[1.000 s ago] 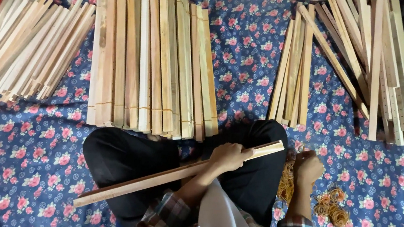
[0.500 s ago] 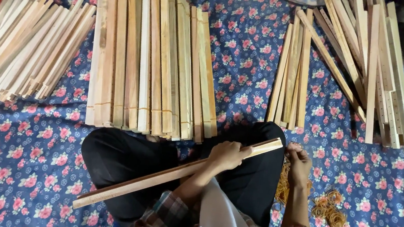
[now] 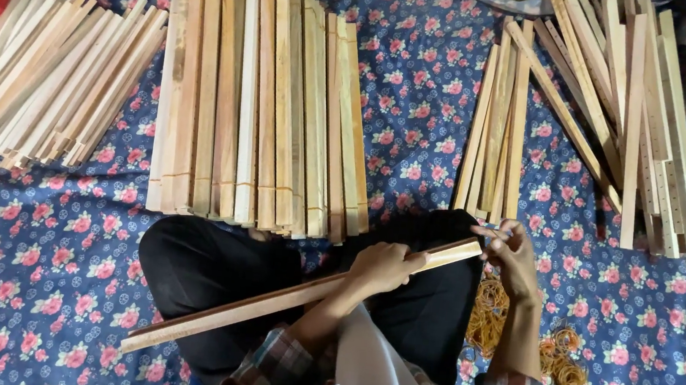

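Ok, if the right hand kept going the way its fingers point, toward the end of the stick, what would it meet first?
The right hand sits at the stick's upper end, fingers aimed up and left. Going on, it would likely meet the small bundle of sticks just beyond, though depth is hard to judge.

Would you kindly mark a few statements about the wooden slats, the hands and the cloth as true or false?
1. The left hand grips a long slat lying across the lap. True.
2. The right hand is at that slat's right end. True.
3. The cloth is plain white. False: it is blue with pink flowers.
4. The rubber bands lie by the left pile. False: they lie by the right forearm.
5. The middle row of slats lies side by side. True.
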